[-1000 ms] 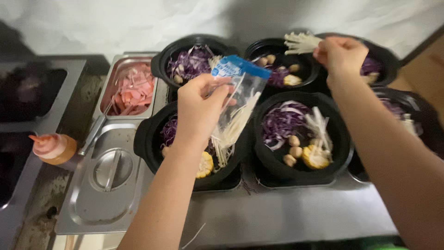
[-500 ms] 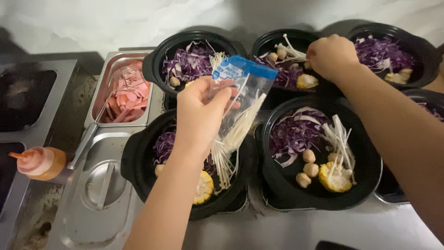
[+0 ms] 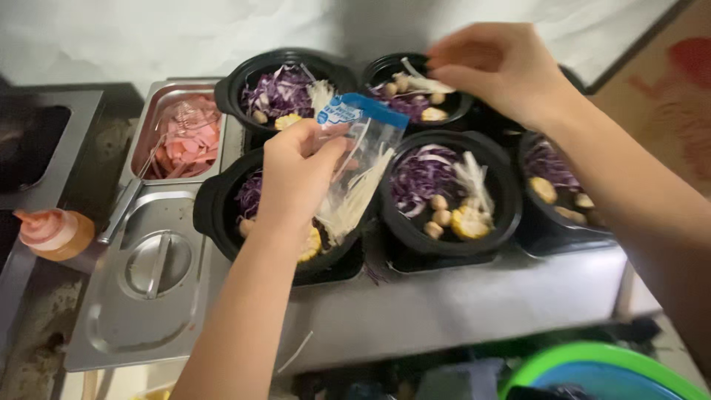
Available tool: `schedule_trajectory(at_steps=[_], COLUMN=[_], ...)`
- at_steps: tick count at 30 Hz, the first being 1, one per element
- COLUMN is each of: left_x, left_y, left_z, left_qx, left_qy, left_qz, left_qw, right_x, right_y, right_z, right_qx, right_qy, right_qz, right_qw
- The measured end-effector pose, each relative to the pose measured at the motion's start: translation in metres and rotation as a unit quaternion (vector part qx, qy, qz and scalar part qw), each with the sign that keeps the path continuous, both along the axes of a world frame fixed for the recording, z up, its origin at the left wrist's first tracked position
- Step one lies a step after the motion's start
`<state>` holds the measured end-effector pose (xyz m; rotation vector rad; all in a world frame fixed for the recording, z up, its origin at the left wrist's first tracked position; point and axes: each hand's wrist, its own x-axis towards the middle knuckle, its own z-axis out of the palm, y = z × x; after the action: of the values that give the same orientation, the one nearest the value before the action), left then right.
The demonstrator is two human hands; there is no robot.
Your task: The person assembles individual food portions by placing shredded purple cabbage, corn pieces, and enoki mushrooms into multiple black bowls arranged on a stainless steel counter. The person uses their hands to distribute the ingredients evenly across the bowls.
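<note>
The left hand (image 3: pixel 300 174) has its grip clamped on a clear plastic bag (image 3: pixel 359 167) with a blue top; thin white mushrooms (image 3: pixel 361 194) hang out of the bag, below the grip, over a black pot (image 3: pixel 222 215) with purple cabbage and corn. The right hand (image 3: pixel 500 67) is up and to the right of that grip, fingers pinched together on a few white mushroom stems (image 3: pixel 428 80), it seems, above another black pot (image 3: pixel 385 68). Between both hands stands a pot (image 3: pixel 503 200) with cabbage, corn and small balls. Left of the bag, a steel tray (image 3: pixel 144 122) holds pink slices, on the steel counter (image 3: pixel 474 304)
</note>
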<state>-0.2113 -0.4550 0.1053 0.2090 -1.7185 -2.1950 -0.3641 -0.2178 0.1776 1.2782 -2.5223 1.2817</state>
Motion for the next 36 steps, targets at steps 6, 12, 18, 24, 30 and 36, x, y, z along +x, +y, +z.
schedule_trajectory(at_steps=[6,12,18,24,30,36], left_x=[0.041,0.079,0.129,0.164,0.165,0.166], left_y=[0.005,-0.007,0.006,0.02,0.026,0.049], left_z=[0.031,0.028,-0.025,-0.056,-0.052,-0.031], left_qx=[-0.026,-0.177,-0.026,0.396,0.387,0.382], left_qy=[0.083,0.117,-0.078,-0.055,-0.03,0.005], left_qz=[-0.099,-0.003,0.168,-0.055,-0.049,-0.112], left_qw=[0.991,0.977,0.982,0.915,0.92,0.918], right_x=[0.107,0.158,0.193,0.219,0.232,0.246], right_y=[-0.029,-0.042,-0.045,-0.045,-0.027,-0.003], right_z=[0.055,0.072,0.042,0.008,-0.012,-0.024], right_qx=[0.136,0.201,0.131,0.046,0.105,0.108], right_qy=[0.121,0.064,-0.063,-0.245,-0.196,-0.081], right_qz=[0.122,0.025,-0.024,0.002,0.011,-0.02], right_qw=[0.976,0.977,0.989,0.968,0.975,0.991])
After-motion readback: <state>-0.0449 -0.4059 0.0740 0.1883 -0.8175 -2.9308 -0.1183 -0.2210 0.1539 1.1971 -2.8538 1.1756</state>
